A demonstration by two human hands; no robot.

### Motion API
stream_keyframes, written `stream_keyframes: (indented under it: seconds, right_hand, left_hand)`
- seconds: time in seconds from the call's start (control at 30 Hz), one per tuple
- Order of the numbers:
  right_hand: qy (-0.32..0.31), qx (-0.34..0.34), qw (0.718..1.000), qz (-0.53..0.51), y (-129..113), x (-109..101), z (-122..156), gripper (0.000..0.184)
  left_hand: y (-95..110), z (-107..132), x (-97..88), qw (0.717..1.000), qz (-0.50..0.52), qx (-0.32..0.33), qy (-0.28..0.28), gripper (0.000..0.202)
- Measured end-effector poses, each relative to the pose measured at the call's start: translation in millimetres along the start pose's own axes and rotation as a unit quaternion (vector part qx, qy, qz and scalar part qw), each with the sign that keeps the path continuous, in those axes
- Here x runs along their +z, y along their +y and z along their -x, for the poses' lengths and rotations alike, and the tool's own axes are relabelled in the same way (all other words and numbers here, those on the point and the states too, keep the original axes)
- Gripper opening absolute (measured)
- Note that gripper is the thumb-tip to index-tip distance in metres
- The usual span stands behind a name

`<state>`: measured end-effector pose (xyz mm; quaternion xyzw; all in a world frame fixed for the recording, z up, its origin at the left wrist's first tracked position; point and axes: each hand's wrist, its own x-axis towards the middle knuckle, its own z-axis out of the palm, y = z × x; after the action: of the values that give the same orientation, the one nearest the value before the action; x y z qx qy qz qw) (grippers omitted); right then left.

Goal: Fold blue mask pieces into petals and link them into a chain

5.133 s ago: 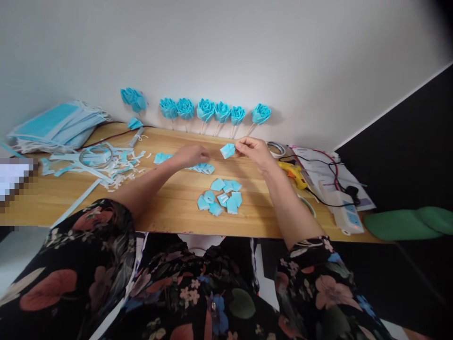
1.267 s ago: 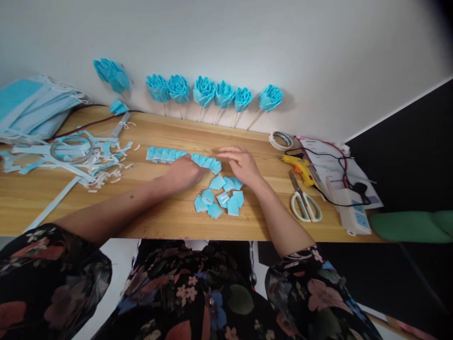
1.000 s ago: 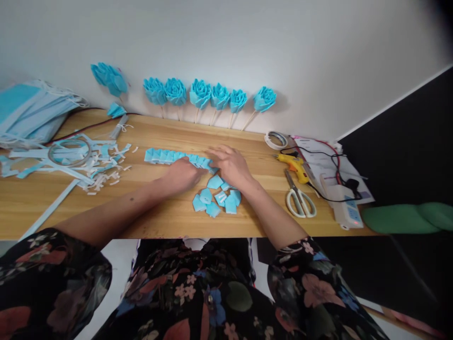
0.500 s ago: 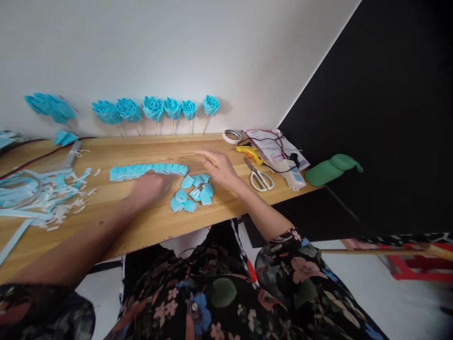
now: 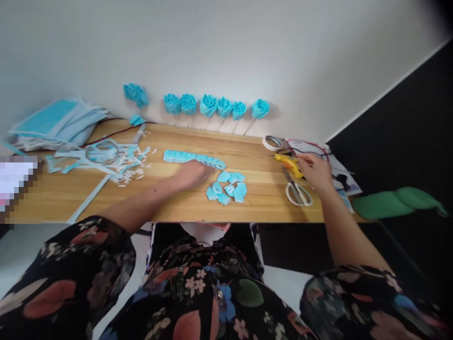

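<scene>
Left hand [image 5: 194, 174]: by blue folded-fabric row [image 5: 177, 156]
Right hand [image 5: 316, 173]: by yellow plastic glue gun [image 5: 290, 165], your 1 o'clock
Grips: can't tell

You're at a craft workspace, home or workshop unclear, shown by the light-brown wooden desk [image 5: 264, 189], white-handled metal scissors [image 5: 297, 189], yellow glue gun [image 5: 289, 163] and blue rose-shaped flowers on thin sticks [image 5: 208, 105].

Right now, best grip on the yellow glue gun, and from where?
I'd likely take the yellow glue gun by its handle, from the right: the nozzle points left, the handle slants right and nearer, and the right hand is on that side.
</scene>
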<state>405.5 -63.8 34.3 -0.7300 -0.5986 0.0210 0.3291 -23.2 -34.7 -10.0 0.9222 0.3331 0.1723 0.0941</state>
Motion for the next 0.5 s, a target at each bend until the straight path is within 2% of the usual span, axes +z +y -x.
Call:
stream_keyframes:
  seconds: [0.1, 0.23, 0.5]
  right_hand:
    - [-0.017, 0.024, 1.000, 0.002, 4, 12, 0, 0.029]
    - [-0.033, 0.040, 0.999, 0.003, -4, 31, 0, 0.025]
    - [-0.088, -0.064, 0.994, -0.006, -50, 59, -2, 0.028]
  left_hand:
    - [3, 0, -3.6, 0.999, -0.032, -0.026, -0.020, 0.031]
    - [7, 0, -8.5, 0.998, -0.039, -0.024, -0.040, 0.030]
    - [5, 0, -11.1, 0.998, -0.002, -0.028, -0.059, 0.028]
